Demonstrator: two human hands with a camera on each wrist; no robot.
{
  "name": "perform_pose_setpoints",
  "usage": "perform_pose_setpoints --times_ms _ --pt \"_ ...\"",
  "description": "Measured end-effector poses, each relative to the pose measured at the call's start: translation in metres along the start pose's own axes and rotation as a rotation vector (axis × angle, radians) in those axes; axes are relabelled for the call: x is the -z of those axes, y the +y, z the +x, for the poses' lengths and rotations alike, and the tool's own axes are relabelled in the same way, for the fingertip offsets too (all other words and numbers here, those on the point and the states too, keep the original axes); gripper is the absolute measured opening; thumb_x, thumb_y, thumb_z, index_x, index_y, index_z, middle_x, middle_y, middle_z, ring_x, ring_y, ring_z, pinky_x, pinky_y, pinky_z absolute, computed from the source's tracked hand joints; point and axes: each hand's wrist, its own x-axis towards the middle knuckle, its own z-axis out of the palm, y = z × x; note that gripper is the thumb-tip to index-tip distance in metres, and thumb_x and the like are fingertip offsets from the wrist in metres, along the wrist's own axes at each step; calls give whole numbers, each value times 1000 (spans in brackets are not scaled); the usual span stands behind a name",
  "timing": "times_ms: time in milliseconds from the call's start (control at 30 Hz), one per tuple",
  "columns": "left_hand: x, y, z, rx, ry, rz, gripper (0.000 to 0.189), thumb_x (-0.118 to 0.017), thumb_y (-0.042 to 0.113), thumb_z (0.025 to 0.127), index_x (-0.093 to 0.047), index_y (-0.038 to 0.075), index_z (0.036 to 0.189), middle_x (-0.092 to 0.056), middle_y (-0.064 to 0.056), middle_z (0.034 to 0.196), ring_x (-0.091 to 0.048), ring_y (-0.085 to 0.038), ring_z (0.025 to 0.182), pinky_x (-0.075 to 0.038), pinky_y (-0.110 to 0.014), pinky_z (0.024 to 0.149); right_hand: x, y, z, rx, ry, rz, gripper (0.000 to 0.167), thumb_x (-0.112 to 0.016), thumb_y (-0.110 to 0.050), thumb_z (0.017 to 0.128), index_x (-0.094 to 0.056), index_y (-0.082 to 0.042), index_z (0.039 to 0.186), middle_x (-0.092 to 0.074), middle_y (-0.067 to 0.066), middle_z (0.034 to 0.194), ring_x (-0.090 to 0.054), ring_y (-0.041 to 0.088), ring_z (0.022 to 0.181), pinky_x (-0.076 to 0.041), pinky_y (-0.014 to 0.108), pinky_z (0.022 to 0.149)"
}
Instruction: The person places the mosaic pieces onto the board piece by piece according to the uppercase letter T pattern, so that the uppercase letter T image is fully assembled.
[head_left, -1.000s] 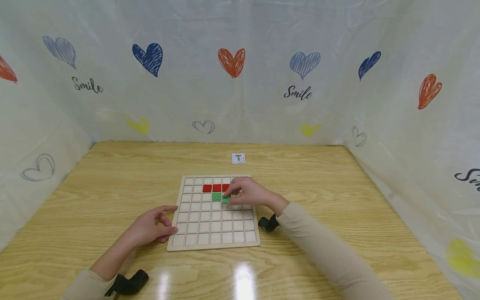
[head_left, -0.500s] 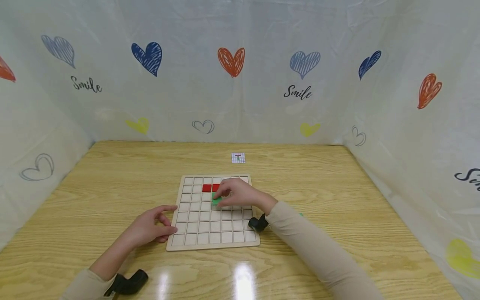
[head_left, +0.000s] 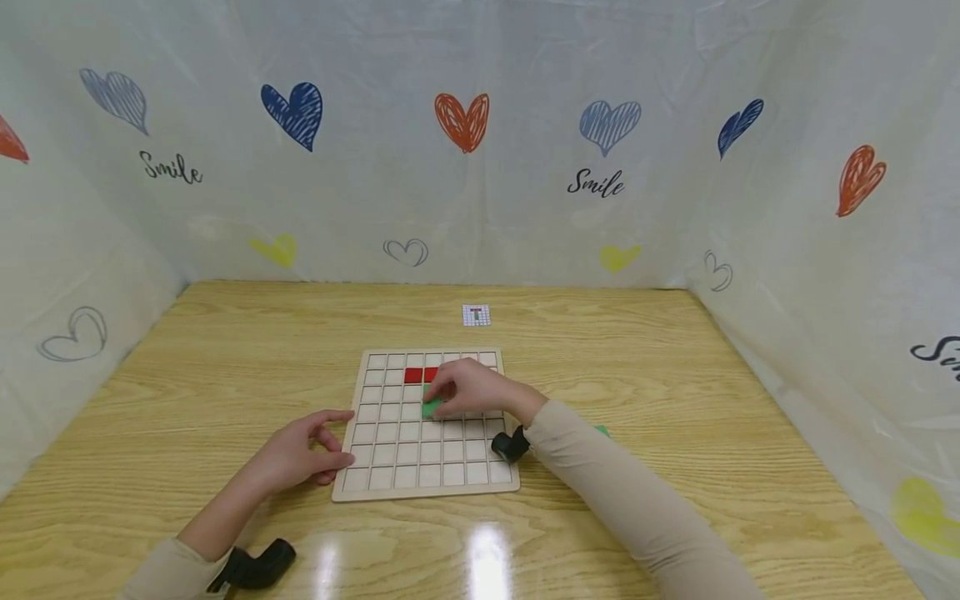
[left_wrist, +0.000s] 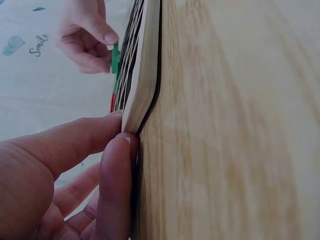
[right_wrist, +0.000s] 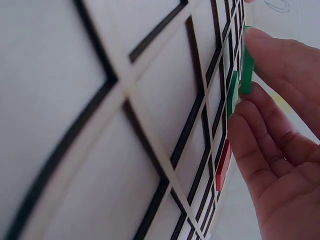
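Note:
A wooden grid board (head_left: 378, 487) lies on the table. My left hand (head_left: 300, 450) touches its left edge with index finger and thumb set apart, the other fingers folded under. My right hand (head_left: 476, 387) pinches a green square tile (right_wrist: 247, 62) between thumb and fingers, over the board's upper middle. In the right wrist view, this tile stands just off the grid, beside another green tile (right_wrist: 232, 94) lying in a cell. Two red tiles (head_left: 414, 376) show in the row behind; the right hand covers the cells to their right.
A small printed card (head_left: 476, 315) with a red and green T pattern lies behind the board. Part of a green piece (head_left: 602, 431) shows beyond the right sleeve (head_left: 622, 492). Black wrist devices (head_left: 262, 564) sit at both wrists. A heart-printed curtain (head_left: 525, 208) encloses the table.
My right hand has moved left with the green tile, then slightly toward me, now covering the third red tile. A green piece has come into view past the right sleeve. The left hand stays put.

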Motion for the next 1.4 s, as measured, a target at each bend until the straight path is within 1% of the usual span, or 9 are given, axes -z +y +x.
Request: perform_pose_setpoints --times_ms 133,233,433,667,900,1100,1400 --pt "0 0 0 10 1 6 68 -77 13 77 -44 -2 134 -54 -8 82 -56 -17 60 -52 -29 52 -1 1 1 -25 -42 -30 22 -77 -11 78 -72 -7 99 -60 -4 89 -51 8 78 -45 19 70" --pt "-1 0 0 14 3 9 68 -77 13 77 -44 -1 134 -54 -8 82 -56 -17 60 -52 -29 52 -2 0 3 -32 -53 -46 23 -77 -12 77 -72 -8 99 -59 -5 89 -51 8 78 -45 19 70" --pt "0 0 0 11 5 15 68 -77 13 77 -43 -1 135 -54 -8 82 -56 -17 60 -51 -29 51 -2 -1 6 -41 -57 -48 24 -78 -13 76 -72 -7 99 -59 -5 88 -52 8 79 -45 18 70" --pt "1 1 0 -2 -7 0 68 -76 13 78 -43 -2 135 -54 -8 82 -56 -17 60 -52 -28 51 -1 -1 7 -35 -47 -61 24 -78 -12 76 -72 -6 98 -59 -3 87 -52 10 78 -45 18 69" --pt "1 0 0 -3 -8 0 68 -77 13 77 -43 -2 134 -54 -8 82 -56 -17 60 -52 -28 51 -2 0 7 -61 -46 -64 25 -79 -13 76 -72 -8 99 -58 -5 85 -50 8 77 -44 18 69" --pt "1 0 0 -8 -13 -5 68 -77 13 78 -43 -2 135 -54 -8 82 -57 -17 60 -52 -28 51 -3 2 7 -37 -26 -74 25 -79 -13 75 -72 -8 98 -57 -4 83 -50 9 77 -44 19 68" --pt "1 -1 0 -9 -11 -10 68 -77 13 77 -43 -2 135 -54 -8 82 -57 -18 61 -52 -29 52 5 2 -3 22 -7 -62 25 -78 -12 76 -72 -8 99 -56 -3 82 -48 9 74 -43 20 67"
